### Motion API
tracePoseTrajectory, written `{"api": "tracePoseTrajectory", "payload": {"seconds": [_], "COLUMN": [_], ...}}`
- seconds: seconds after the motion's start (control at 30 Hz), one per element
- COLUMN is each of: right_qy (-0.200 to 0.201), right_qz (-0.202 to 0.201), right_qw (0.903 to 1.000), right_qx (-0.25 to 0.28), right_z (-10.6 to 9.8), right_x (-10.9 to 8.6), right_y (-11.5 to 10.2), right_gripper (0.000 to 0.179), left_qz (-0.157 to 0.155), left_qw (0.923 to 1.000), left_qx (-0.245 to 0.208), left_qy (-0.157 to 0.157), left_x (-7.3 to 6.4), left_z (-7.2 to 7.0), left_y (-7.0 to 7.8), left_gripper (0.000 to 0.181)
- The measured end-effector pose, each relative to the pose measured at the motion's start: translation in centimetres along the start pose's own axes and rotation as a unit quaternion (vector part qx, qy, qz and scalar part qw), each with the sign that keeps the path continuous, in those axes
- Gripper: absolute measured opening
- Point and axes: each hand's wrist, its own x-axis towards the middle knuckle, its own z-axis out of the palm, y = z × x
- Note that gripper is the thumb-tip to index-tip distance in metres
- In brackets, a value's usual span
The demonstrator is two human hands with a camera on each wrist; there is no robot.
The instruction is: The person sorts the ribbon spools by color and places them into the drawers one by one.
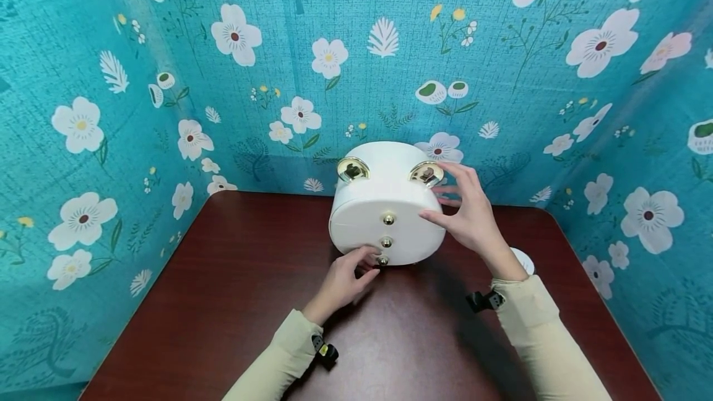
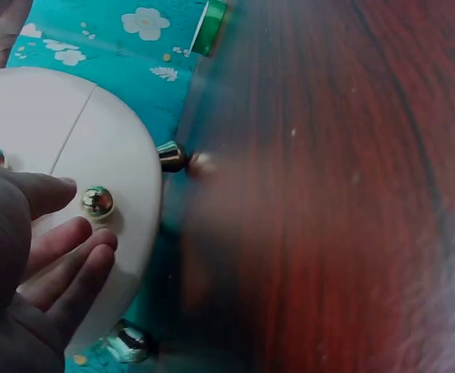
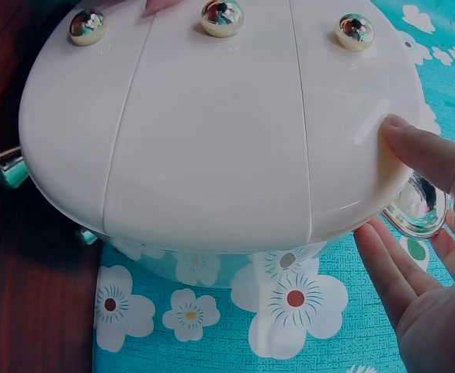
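Left hand (image 1: 346, 278): spread fingers lying beside lowest knob (image 2: 98, 200), contact unclear
Right hand (image 1: 472, 215): spread fingers touching white case (image 1: 353, 223)

box (image 1: 362, 221) on table (image 1: 250, 265), before curtain (image 1: 301, 79); small object (image 1: 523, 259) at right.

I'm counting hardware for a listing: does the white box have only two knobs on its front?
No, the right wrist view shows three gold knobs in a line across the front of the white box.
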Motion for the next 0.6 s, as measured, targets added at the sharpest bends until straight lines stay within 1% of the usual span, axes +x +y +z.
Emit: {"api": "tracePoseTrajectory", "payload": {"seconds": [0.07, 0.2, 0.33, 0.4, 0.47, 0.6], "right_qy": [0.0, 0.0, 0.0, 0.0, 0.001, 0.0], "right_qz": [0.001, 0.002, 0.002, 0.002, 0.002, 0.002], "right_qw": [1.0, 1.0, 1.0, 1.0, 1.0, 1.0], "right_qx": [-0.001, -0.001, -0.002, -0.002, -0.002, 0.0], "right_z": [0.0, 0.0, 0.0, 0.0, 0.0, 0.0], "right_x": [0.0, 0.0, -0.1, -0.1, -0.1, -0.1], "right_y": [0.0, 0.0, 0.1, 0.1, 0.1, 0.1], "right_gripper": [0.094, 0.093, 0.093, 0.093, 0.093, 0.093], "left_qz": [-0.005, -0.01, -0.018, -0.023, -0.027, -0.023], "left_qw": [0.9998, 0.9992, 0.9986, 0.9983, 0.9986, 0.9995], "left_qx": [-0.018, -0.034, -0.039, -0.036, -0.026, 0.003], "left_qy": [-0.009, -0.017, -0.032, -0.038, -0.038, -0.019], "left_x": [-0.1, -0.1, 0.1, 0.2, 0.3, 0.4], "left_z": [0.3, 0.8, 1.2, 1.3, 1.4, 1.7], "left_y": [-0.2, -0.4, -0.4, -0.4, -0.3, -0.3], "left_gripper": [0.036, 0.034, 0.03, 0.029, 0.028, 0.027]}}
